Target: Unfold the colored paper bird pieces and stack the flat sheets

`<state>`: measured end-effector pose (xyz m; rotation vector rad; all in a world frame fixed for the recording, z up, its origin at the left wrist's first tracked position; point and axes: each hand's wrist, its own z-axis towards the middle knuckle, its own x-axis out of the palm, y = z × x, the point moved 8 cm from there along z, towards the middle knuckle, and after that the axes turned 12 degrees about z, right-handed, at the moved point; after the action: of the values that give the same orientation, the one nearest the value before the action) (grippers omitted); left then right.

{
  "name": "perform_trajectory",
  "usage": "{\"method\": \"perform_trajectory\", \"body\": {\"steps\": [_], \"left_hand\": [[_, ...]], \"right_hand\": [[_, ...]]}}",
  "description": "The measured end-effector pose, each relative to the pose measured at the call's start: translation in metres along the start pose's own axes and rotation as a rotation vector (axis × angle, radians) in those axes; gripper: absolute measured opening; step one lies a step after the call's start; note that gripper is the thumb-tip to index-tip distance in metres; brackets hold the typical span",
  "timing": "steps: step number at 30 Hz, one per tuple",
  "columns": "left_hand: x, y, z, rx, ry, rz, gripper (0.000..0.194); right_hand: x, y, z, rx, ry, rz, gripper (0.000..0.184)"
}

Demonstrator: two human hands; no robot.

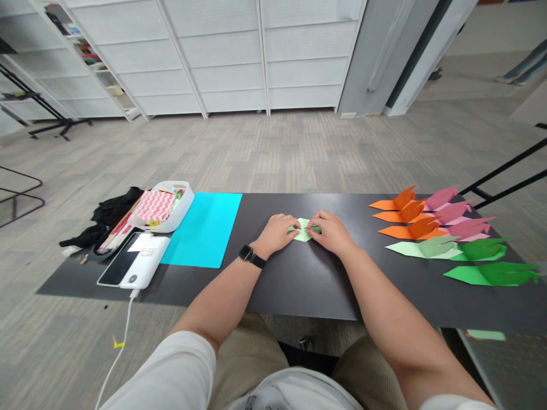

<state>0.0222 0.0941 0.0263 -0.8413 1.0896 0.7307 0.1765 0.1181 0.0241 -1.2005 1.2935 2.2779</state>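
Carpet (pixel 299 154) stretching striped and grey past the straight far edge of the dark table (pixel 290 285), folded paper birds (pixel 468 229) lining the right end, blue sheet (pixel 203 230) off left, open surface between. Now left hand (pixel 277 230) and right hand (pixel 331 230), fingertips pinched narrow on opposite sides of pale green paper (pixel 303 235), mid-table, apart from both long edges.

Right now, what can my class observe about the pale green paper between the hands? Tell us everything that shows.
The pale green paper is small and looks thin, folded rather than a plain flat sheet, with darker green parts showing at its left and right sides. It is over the dark table, between the left grip and the right grip, whose fingers touch it from either side. They hide part of its outline, and I cannot tell whether its underside rests on the tabletop.
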Motion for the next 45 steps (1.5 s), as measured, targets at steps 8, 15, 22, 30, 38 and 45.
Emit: {"method": "perform_trajectory", "body": {"steps": [8, 15, 22, 30, 38, 45], "left_hand": [[0.003, -0.001, 0.001, 0.024, 0.024, 0.024, 0.012], [0.007, 0.001, 0.0, 0.041, 0.034, 0.021, 0.017], [0.008, 0.0, 0.001, 0.019, 0.031, 0.007, 0.015], [0.008, 0.003, -0.001, 0.022, 0.054, -0.03, 0.016], [0.007, 0.003, -0.002, 0.035, 0.047, -0.043, 0.014], [0.008, 0.003, -0.001, 0.049, 0.06, -0.037, 0.018]], "right_hand": [[0.004, -0.01, 0.0, 0.054, -0.016, -0.031, 0.008], [0.006, -0.013, 0.0, 0.062, -0.027, -0.022, 0.011], [0.008, -0.015, 0.0, 0.082, -0.026, -0.034, 0.01], [0.007, -0.018, -0.001, 0.071, -0.056, -0.057, 0.013], [-0.009, -0.044, -0.011, 0.142, -0.076, -0.066, 0.017], [-0.014, -0.036, -0.007, 0.091, -0.132, 0.018, 0.023]]}}
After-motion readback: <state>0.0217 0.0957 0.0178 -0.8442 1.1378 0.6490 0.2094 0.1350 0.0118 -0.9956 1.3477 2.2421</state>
